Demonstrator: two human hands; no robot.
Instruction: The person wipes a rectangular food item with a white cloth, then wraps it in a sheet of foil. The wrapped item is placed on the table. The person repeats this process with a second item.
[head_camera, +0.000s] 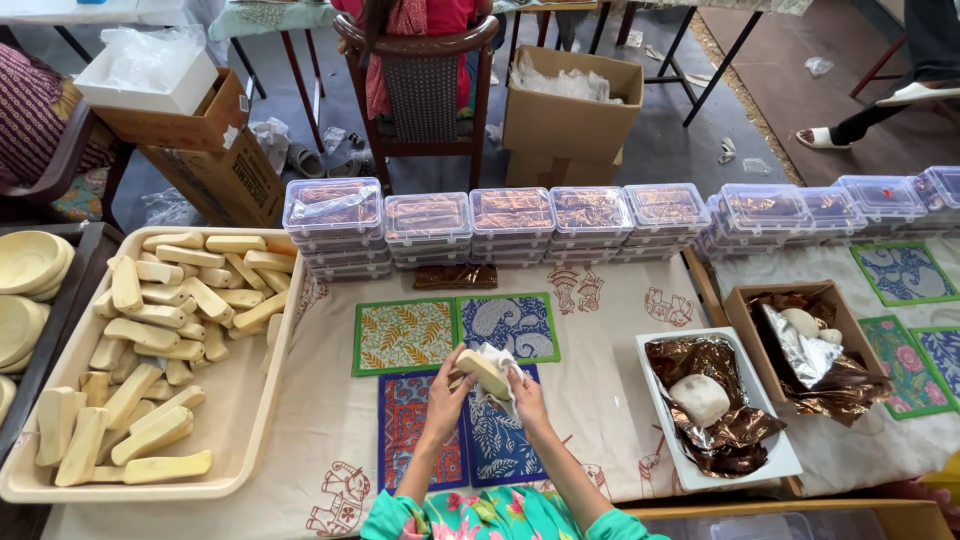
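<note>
My left hand (448, 397) holds a pale yellow oblong bar (483, 372) above the table. My right hand (524, 395) presses a white cloth (497, 385) against that bar from the right. Both hands hover over several patterned square mats (455, 335) laid on the printed tablecloth. A large cream tray (240, 400) to my left is filled with several of the same pale bars (160, 330).
Stacks of clear lidded boxes (510, 222) with bronze foil run along the back. At right, a white tray (785, 455) and a cardboard box (745, 305) hold crumpled foil and white lumps. Pale bowls (30, 265) stand far left. A seated person, a chair and cartons lie beyond.
</note>
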